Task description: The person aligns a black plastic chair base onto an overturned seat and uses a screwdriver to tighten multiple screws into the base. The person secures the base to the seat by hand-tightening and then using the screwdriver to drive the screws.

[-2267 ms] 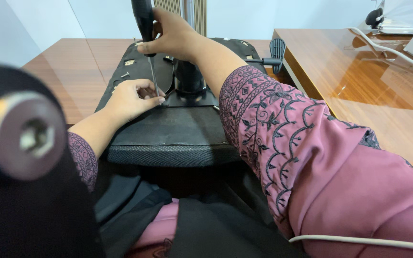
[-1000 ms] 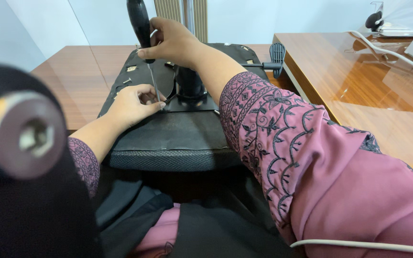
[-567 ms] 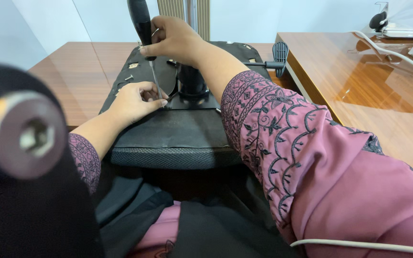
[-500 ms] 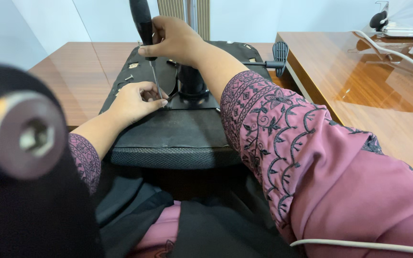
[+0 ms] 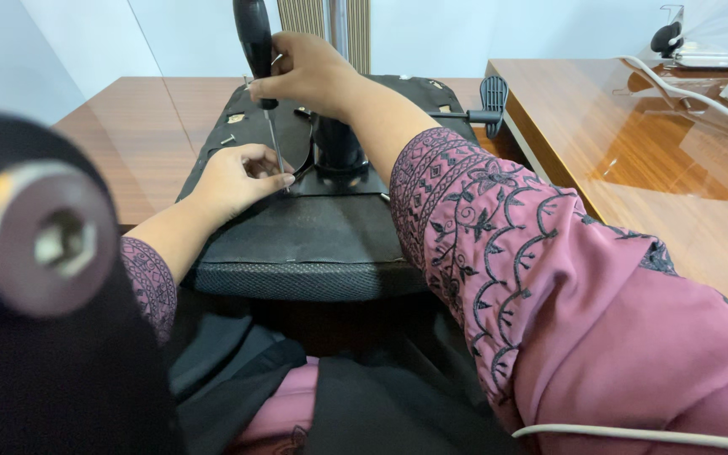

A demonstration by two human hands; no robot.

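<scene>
A black office chair seat (image 5: 297, 244) lies upside down in front of me, its black centre column (image 5: 337, 143) standing up from the metal base plate. My right hand (image 5: 309, 72) grips the black handle of a long screwdriver (image 5: 254, 42) held upright. Its thin shaft (image 5: 275, 147) runs down to the seat's underside. My left hand (image 5: 242, 177) rests on the seat, fingers pinched around the shaft's tip.
A black lever with a paddle knob (image 5: 492, 93) sticks out to the right of the column. A glossy wooden desk (image 5: 659, 168) stands at right with a white cable (image 5: 676, 84). A blurred black part with a metal bushing (image 5: 48, 240) fills the left foreground.
The hands and screwdriver stay in the same spot on the seat; the right hand shifts slightly on the handle. The view has drifted a little.
</scene>
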